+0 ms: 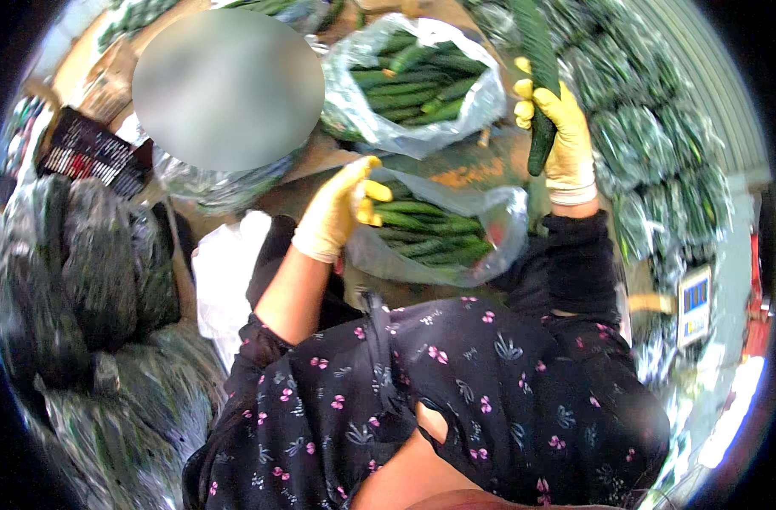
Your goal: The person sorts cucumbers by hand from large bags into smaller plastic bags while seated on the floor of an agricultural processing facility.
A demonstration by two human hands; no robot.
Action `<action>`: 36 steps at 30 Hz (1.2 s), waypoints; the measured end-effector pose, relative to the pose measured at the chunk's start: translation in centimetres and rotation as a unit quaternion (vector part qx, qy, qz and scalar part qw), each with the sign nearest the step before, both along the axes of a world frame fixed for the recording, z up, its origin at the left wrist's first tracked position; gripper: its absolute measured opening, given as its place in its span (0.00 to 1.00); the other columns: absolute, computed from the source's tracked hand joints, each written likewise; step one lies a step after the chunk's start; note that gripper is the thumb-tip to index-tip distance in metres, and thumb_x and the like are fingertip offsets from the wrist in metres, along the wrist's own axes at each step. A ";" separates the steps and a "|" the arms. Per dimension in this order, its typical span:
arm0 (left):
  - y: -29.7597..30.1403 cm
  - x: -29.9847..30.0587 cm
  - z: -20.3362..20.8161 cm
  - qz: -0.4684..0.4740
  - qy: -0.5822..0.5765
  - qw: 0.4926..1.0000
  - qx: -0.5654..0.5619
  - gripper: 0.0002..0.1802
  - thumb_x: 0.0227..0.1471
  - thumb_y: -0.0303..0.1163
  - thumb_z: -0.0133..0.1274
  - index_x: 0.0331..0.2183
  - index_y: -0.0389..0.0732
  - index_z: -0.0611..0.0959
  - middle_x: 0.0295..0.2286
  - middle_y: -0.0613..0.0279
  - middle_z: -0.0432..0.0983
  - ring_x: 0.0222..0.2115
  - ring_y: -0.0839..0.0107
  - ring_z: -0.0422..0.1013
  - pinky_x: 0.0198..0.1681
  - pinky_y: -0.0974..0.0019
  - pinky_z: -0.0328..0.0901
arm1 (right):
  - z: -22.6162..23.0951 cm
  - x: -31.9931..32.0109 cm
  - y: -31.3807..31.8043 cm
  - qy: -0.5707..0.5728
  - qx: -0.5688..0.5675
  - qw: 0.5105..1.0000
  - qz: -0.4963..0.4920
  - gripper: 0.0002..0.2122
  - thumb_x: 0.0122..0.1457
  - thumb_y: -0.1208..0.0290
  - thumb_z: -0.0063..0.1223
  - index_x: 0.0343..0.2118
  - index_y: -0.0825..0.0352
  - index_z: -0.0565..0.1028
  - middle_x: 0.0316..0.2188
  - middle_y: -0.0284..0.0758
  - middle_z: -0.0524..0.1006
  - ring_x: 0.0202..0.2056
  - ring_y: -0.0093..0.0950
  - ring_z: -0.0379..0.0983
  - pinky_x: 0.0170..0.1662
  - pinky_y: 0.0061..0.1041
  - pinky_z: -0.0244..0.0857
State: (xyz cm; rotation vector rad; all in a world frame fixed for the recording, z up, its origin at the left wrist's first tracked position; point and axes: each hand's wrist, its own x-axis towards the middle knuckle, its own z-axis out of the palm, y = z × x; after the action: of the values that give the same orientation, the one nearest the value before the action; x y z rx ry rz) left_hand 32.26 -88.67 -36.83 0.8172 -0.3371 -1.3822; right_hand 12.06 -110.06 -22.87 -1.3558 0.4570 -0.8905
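My right hand (554, 127), in a yellow glove, is raised at the upper right and wrapped round a long dark green cucumber (538, 81). The cucumber is held nearly upright in the picture, its lower tip below my fingers. In front of my body stands a clear plastic bag (511, 242) with several cucumbers (430, 223) lying in it. At this bag's left rim my left hand (341, 208), gloved in yellow too, has its fingers curled over the plastic edge. Part of the rim is hidden behind that hand.
Beyond it stands a fuller open bag of cucumbers (417, 81). Packed bags of cucumbers (630, 144) are stacked along the right, near a small screen (694, 306). Dark wrapped bundles (107, 263) pile up at left beside a black box (94, 153). A blurred patch covers the upper left.
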 end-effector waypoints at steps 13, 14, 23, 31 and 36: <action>-1.7 0.2 1.6 0.081 -0.092 0.992 0.021 0.33 0.59 0.47 0.43 0.56 0.32 0.67 0.27 0.61 0.78 0.18 0.78 0.69 0.20 0.74 0.69 | -31.1 -25.4 -15.5 0.314 0.374 0.841 -0.234 0.09 0.55 0.67 0.54 0.29 0.70 0.75 0.19 0.39 0.76 0.19 0.33 0.69 0.25 0.34 0.63; -2.0 0.2 1.5 0.082 -0.111 0.990 0.018 0.32 0.59 0.46 0.43 0.57 0.32 0.67 0.27 0.61 0.78 0.19 0.78 0.70 0.20 0.74 0.68 | -32.1 -26.3 -15.6 0.361 0.360 0.832 -0.216 0.10 0.55 0.67 0.55 0.29 0.71 0.75 0.19 0.40 0.77 0.19 0.33 0.70 0.25 0.34 0.63; -2.6 -0.6 2.4 0.114 -0.141 0.980 0.084 0.34 0.57 0.48 0.44 0.57 0.33 0.66 0.26 0.59 0.77 0.15 0.78 0.66 0.19 0.74 0.66 | -31.2 -24.1 -16.0 0.648 -0.123 0.746 -0.089 0.18 0.53 0.59 0.50 0.43 0.65 0.78 0.41 0.47 0.78 0.45 0.45 0.73 0.48 0.37 0.64; -4.5 0.3 1.4 0.036 0.020 0.999 0.021 0.33 0.57 0.45 0.47 0.57 0.35 0.64 0.28 0.52 0.78 0.13 0.75 0.66 0.23 0.68 0.71 | -33.5 -20.9 -23.7 0.615 -0.196 0.730 -0.225 0.23 0.56 0.55 0.51 0.49 0.66 0.75 0.48 0.44 0.76 0.51 0.41 0.70 0.55 0.33 0.62; -3.9 -0.2 1.0 0.044 0.006 0.999 0.023 0.33 0.57 0.44 0.48 0.58 0.36 0.64 0.28 0.52 0.78 0.13 0.76 0.66 0.23 0.69 0.71 | -18.8 1.4 -17.8 0.189 -0.073 0.979 -0.008 0.13 0.57 0.71 0.55 0.46 0.66 0.76 0.42 0.36 0.79 0.43 0.25 0.75 0.47 0.22 0.67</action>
State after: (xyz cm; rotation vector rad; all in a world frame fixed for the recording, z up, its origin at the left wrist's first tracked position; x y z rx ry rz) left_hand 32.09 -92.55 -35.87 0.8517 -0.2568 -1.3172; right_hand 13.43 -127.90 -41.70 -1.6683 0.7045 -0.6875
